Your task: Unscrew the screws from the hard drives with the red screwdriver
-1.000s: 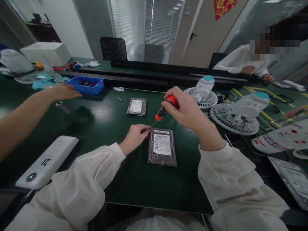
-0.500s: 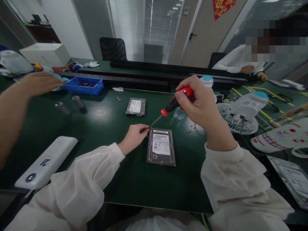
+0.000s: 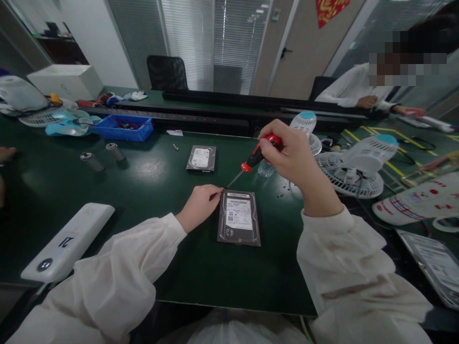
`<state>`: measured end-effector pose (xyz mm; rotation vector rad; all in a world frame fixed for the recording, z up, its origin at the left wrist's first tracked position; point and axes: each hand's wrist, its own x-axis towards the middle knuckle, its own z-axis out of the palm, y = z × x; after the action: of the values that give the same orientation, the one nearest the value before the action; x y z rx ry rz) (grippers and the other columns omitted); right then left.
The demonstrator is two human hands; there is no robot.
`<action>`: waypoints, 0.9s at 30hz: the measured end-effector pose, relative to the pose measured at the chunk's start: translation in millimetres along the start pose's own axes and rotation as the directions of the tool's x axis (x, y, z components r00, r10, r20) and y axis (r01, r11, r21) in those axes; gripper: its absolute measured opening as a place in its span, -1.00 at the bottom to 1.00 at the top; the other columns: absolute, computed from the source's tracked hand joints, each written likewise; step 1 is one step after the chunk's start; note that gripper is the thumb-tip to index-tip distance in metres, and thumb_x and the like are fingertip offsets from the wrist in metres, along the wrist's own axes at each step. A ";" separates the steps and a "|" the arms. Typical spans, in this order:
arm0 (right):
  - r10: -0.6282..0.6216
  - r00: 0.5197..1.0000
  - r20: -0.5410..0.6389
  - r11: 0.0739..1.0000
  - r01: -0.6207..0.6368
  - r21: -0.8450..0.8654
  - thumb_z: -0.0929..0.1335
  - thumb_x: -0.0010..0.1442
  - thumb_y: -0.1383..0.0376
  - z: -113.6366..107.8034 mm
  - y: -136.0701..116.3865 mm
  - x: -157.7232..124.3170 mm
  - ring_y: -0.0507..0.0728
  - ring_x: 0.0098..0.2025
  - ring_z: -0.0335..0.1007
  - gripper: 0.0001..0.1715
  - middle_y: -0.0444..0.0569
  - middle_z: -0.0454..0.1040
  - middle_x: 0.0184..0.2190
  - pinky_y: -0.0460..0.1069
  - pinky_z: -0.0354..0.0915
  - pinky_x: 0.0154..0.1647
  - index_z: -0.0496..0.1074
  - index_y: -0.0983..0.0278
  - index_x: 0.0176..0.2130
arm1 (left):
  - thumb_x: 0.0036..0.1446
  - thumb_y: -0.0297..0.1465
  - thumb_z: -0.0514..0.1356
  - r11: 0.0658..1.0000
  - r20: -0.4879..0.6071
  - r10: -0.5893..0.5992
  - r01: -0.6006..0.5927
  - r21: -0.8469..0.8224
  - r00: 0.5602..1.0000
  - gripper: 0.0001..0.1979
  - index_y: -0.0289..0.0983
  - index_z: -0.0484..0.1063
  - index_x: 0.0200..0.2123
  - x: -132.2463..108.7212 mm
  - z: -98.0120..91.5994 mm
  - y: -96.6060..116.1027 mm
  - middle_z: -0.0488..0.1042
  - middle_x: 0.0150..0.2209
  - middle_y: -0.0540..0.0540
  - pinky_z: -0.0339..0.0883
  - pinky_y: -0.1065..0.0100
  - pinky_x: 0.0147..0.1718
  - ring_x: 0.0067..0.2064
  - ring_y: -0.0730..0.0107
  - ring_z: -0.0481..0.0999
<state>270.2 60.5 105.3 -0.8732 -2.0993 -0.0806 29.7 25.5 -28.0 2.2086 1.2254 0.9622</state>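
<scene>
My right hand (image 3: 291, 152) is wrapped round the red and black handle of a screwdriver (image 3: 255, 157). Its thin shaft slants down to the left, and the tip meets the upper left corner of a hard drive (image 3: 239, 218) lying label up on the table. At that same corner my left hand (image 3: 200, 205) has thumb and fingers pinched together beside the tip. Whatever is between those fingers is too small to make out. A second hard drive (image 3: 201, 158) lies farther back. Several tiny dark screws (image 3: 283, 192) are scattered right of the nearer drive.
Left are two metal cylinders (image 3: 92, 161), a blue tray (image 3: 124, 128) of small parts and a white device marked 21 (image 3: 68, 242). White fans (image 3: 358, 167) and another drive (image 3: 432, 267) are on the right. One co-worker (image 3: 344, 91) sits across; another person's hand (image 3: 6, 154) shows far left.
The other person's arm at the left has drawn back from the blue tray nearly out of view. My right hand and the screwdriver have shifted slightly; my left hand stays at the drive's corner.
</scene>
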 end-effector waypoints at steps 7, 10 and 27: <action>0.005 1.000 0.008 1.000 -0.005 0.023 0.32 0.25 0.36 1.0 -3.5 0.0 0.01 -0.47 0.26 -0.93 -0.16 0.41 -0.46 -0.01 0.20 -0.40 0.36 0.21 -0.30 | 0.35 -0.51 0.21 1.000 0.004 -0.027 0.027 -0.014 1.000 -0.75 -0.24 0.71 -0.08 0.0 0.5 -0.5 0.73 -0.09 -0.12 0.55 0.18 0.03 -0.09 0.21 0.70; 0.024 1.000 0.012 1.000 -0.024 0.015 0.32 0.25 0.36 0.7 -3.1 -0.5 0.02 -0.46 0.27 -0.93 -0.16 0.40 -0.46 0.00 0.21 -0.39 0.37 0.20 -0.30 | 0.34 -0.51 0.21 0.999 0.007 -0.040 0.040 -0.016 0.999 -0.75 -0.22 0.71 -0.09 0.1 0.5 -0.7 0.73 -0.09 -0.10 0.55 0.18 0.03 -0.09 0.22 0.71; 0.031 0.999 0.016 1.000 -0.031 0.002 0.32 0.28 0.34 2.1 -0.7 -0.8 0.06 -0.42 0.36 -0.93 -0.15 0.41 -0.46 0.01 0.28 -0.38 0.35 0.17 -0.29 | 0.34 -0.51 0.22 0.997 -0.006 -0.047 0.047 -0.064 0.999 -0.75 -0.22 0.71 -0.06 -1.0 2.6 -5.5 0.73 -0.08 -0.11 0.55 0.19 0.01 -0.09 0.21 0.70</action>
<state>268.7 60.3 103.5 -0.9079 -2.0995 -0.0554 28.2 27.3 -33.7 2.1193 1.2271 0.9778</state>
